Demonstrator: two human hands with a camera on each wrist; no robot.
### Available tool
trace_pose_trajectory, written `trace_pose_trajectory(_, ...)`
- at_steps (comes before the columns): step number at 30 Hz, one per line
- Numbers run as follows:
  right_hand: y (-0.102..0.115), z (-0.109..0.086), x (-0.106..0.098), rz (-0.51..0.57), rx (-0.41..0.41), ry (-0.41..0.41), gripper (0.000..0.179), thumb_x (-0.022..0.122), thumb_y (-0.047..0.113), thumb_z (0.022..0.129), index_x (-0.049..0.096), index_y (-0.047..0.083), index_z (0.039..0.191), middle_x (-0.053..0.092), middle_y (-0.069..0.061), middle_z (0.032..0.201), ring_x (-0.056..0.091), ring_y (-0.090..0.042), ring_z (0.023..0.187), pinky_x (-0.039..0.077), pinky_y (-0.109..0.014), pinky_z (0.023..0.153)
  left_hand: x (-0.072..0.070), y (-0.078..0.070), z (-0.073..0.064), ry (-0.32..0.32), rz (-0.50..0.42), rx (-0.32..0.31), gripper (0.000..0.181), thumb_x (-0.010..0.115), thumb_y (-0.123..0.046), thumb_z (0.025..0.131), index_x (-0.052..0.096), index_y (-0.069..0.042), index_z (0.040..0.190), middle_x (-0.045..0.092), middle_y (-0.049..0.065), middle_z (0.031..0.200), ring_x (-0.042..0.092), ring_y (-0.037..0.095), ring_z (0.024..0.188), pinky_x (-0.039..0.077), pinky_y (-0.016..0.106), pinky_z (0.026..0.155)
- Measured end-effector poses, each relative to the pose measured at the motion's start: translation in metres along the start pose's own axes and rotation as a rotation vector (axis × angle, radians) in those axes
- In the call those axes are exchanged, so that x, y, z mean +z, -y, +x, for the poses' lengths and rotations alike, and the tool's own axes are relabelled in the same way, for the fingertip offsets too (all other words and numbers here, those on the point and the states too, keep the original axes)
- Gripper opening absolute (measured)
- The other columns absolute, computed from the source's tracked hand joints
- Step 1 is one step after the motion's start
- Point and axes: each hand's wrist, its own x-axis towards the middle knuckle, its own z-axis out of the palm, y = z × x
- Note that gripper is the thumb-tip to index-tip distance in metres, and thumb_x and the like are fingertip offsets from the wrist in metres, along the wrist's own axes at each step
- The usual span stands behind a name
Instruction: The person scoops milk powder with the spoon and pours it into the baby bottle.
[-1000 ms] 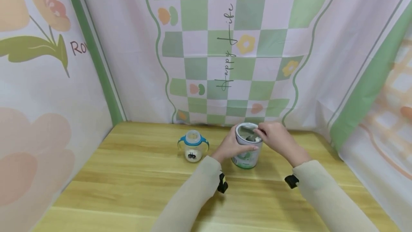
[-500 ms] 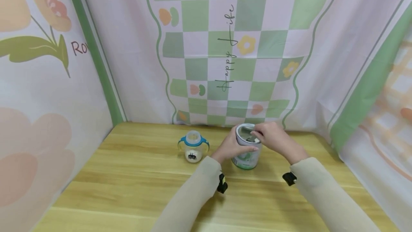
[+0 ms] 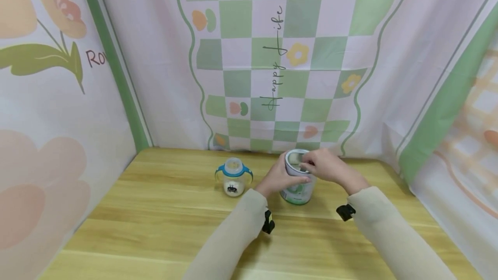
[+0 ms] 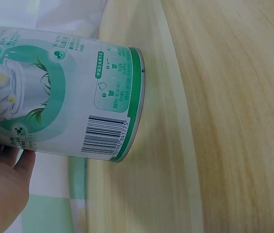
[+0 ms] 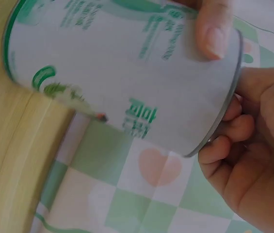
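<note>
In the head view a white-and-green milk powder can (image 3: 298,192) stands open-topped on the wooden table. My left hand (image 3: 281,177) grips it around its upper side, thumb across the front. The can's barcode side (image 4: 44,92) fills much of the left wrist view. Fingers of my right hand (image 3: 326,165) are curled at the can's mouth, around a spoon whose bowl is down inside and hidden now. In the right wrist view the curled fingers (image 5: 216,149) overlap the rim. A baby bottle (image 3: 233,178) with blue handles and white powder inside stands left of the can.
The wooden table (image 3: 155,228) ends at a hanging curtain (image 3: 268,55) with green checks, close behind the can. More printed cloth (image 3: 50,163) flanks the left side. Both sleeved forearms reach in from the front edge.
My right hand has shifted left and further over the can's mouth. The spoon bowl, visible before, has gone from sight. My left hand, the can and the bottle stay in place.
</note>
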Motion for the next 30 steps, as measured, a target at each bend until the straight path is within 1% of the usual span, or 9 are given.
trace_pose_trajectory(4,0.003,0.001,0.0,0.033,-0.021,0.017,0.041,0.065,0.013,0.098,0.044,0.017,0.063,0.034,0.008,0.055,0.033,-0.006,0.048,0.034,-0.025,0.049,0.001,0.0,-0.001,0.012,-0.017,0.014,0.08,0.084,-0.026,0.084,0.036,-0.025,0.148,0.053,-0.011,0.128,0.059,0.007,0.107,0.051,0.028,0.089)
trace_pose_trajectory(6,0.004,0.002,0.001,0.056,-0.01,0.017,0.043,0.065,0.014,0.099,0.042,0.017,0.062,0.032,0.009,0.054,0.032,-0.005,0.047,0.034,-0.024,0.049,0.001,0.0,-0.001,0.015,-0.02,0.014,0.08,0.084,-0.026,0.084,0.036,-0.025,0.148,0.053,-0.011,0.127,0.059,0.007,0.107,0.051,0.028,0.088)
trace_pose_trajectory(11,0.006,0.003,0.003,0.141,0.073,0.002,0.041,0.058,0.014,0.101,0.044,0.016,0.062,0.035,0.006,0.054,0.031,-0.007,0.047,0.033,-0.025,0.049,0.0,-0.002,-0.001,0.015,-0.021,0.018,0.081,0.083,-0.026,0.085,0.035,-0.022,0.149,0.053,-0.011,0.128,0.059,0.007,0.107,0.051,0.028,0.088)
trace_pose_trajectory(18,0.0,0.003,0.005,0.236,0.164,-0.037,0.038,0.052,0.019,0.105,0.046,0.013,0.067,0.038,0.002,0.056,0.033,-0.012,0.048,0.034,-0.028,0.049,0.0,-0.005,-0.002,0.027,-0.001,0.063,0.081,0.083,-0.024,0.086,0.034,-0.016,0.15,0.054,-0.012,0.127,0.059,0.006,0.108,0.05,0.028,0.09)
trace_pose_trajectory(21,-0.001,0.002,0.005,0.274,0.187,-0.064,0.039,0.052,0.02,0.105,0.046,0.013,0.067,0.037,0.002,0.055,0.032,-0.012,0.047,0.033,-0.028,0.048,-0.001,-0.007,-0.002,0.035,-0.008,0.083,0.08,0.082,-0.022,0.086,0.035,-0.014,0.15,0.055,-0.011,0.128,0.059,0.006,0.109,0.05,0.028,0.091)
trace_pose_trajectory(27,-0.004,-0.002,0.007,0.291,0.236,-0.148,0.043,0.053,0.024,0.105,0.046,0.012,0.064,0.036,0.002,0.052,0.031,-0.012,0.045,0.032,-0.027,0.045,0.001,-0.008,-0.004,0.022,-0.016,0.071,0.075,0.083,-0.021,0.085,0.039,-0.021,0.146,0.056,-0.012,0.127,0.058,0.006,0.11,0.048,0.029,0.094)
trace_pose_trajectory(30,-0.008,-0.005,0.009,0.287,0.254,-0.2,0.043,0.054,0.023,0.104,0.046,0.013,0.063,0.037,0.002,0.051,0.032,-0.013,0.045,0.033,-0.028,0.045,0.001,-0.007,-0.004,0.021,-0.024,0.069,0.077,0.084,-0.021,0.085,0.039,-0.02,0.148,0.056,-0.011,0.129,0.058,0.008,0.112,0.047,0.032,0.097)
